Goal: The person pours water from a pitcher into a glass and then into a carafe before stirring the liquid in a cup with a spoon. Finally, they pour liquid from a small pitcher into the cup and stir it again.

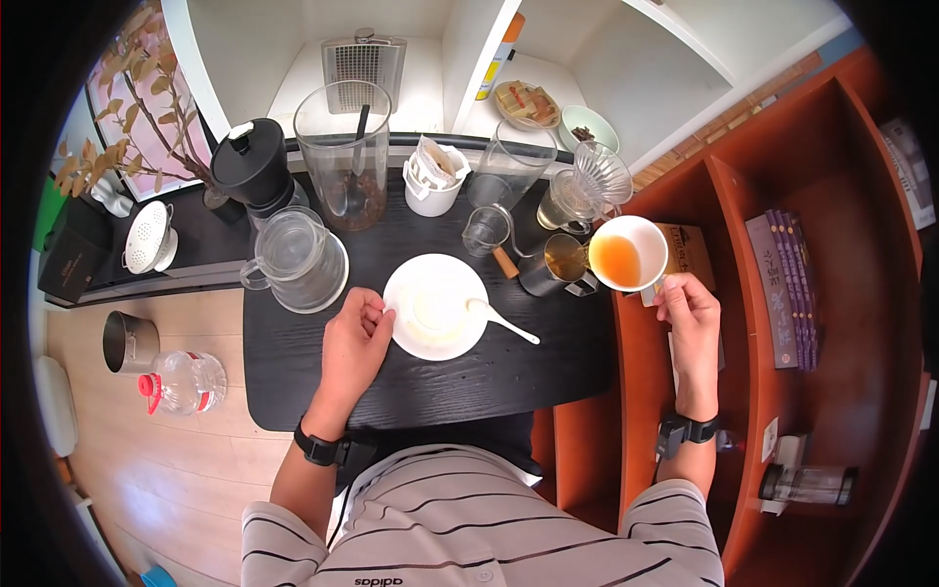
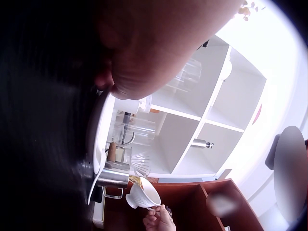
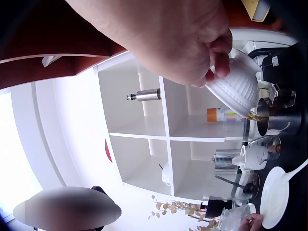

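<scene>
Over the steel pot (image 1: pixel 559 262), the tilted cup (image 1: pixel 628 252) of amber liquid is pinched by the right hand (image 1: pixel 691 315); tip slowly, lip above the mouth. Left hand (image 1: pixel 354 344) pinches the saucer (image 1: pixel 435 306) rim, steadying it.

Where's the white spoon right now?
In the head view, the spoon lies on the right edge of the white saucer on the black table, its handle pointing right, near the metal cup.
</scene>
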{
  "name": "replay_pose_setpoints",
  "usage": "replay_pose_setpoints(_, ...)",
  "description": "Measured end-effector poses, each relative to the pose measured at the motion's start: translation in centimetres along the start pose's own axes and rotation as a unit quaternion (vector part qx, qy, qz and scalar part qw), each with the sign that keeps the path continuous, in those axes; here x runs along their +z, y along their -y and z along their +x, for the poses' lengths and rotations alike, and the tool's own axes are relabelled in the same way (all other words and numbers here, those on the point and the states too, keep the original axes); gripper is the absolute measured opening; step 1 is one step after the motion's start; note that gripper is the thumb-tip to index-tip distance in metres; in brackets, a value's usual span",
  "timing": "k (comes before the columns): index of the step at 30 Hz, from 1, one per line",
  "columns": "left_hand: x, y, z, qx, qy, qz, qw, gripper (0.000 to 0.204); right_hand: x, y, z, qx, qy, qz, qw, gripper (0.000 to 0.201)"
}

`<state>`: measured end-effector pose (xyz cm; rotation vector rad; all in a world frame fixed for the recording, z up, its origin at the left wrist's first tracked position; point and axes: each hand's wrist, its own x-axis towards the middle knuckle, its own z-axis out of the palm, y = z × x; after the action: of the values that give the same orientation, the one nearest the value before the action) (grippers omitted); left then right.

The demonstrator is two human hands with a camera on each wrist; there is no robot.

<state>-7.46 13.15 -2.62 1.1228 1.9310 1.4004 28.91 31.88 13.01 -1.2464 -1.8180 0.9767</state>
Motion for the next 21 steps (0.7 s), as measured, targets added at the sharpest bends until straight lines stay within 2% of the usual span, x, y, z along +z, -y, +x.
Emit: replay_pose_setpoints(21,-0.1,-0.3,-0.1,-0.002,0.006,0.000,1.000,0.014,0.5,3.1,-0.1,-0.061,-0.038,-0.132,0.989,0.023)
